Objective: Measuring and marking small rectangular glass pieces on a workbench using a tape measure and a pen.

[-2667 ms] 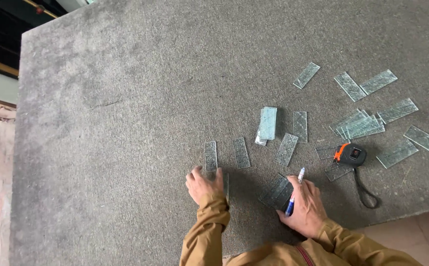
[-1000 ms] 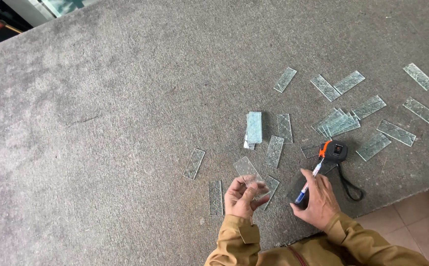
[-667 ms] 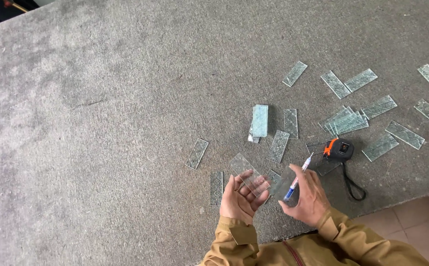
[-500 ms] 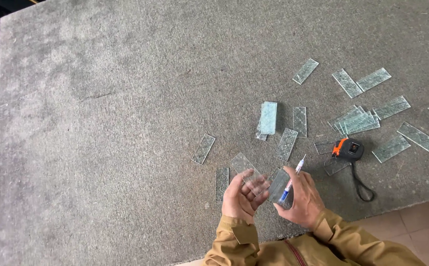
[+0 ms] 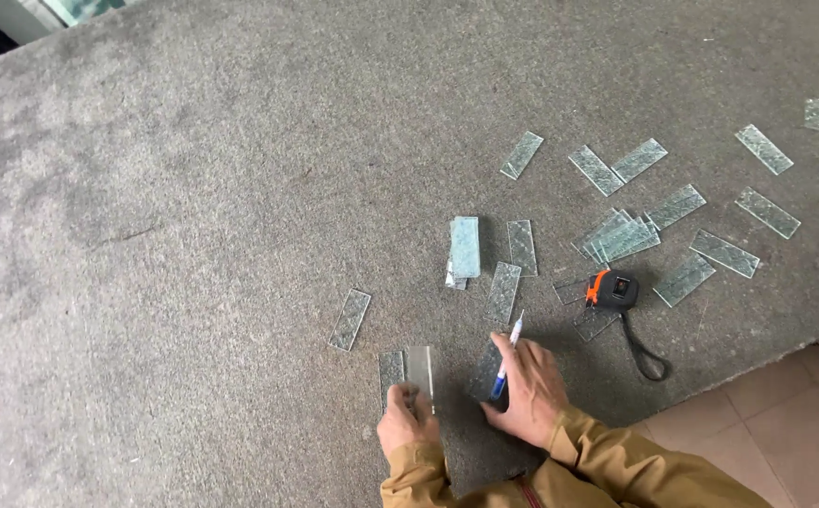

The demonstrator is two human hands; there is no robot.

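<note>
The left hand (image 5: 408,421) had its grip clamped on a glass strip (image 5: 420,370) standing on edge at the near side of the grey table (image 5: 193,188). The right hand (image 5: 527,390) had its grip closed around a pen (image 5: 507,357), pressing flat just right of it. Best bet: lower that strip slowly, fingers off the edges. A moment earlier the strip was held up; now it touched down. Tape measure (image 5: 613,288) sat further right.
</note>
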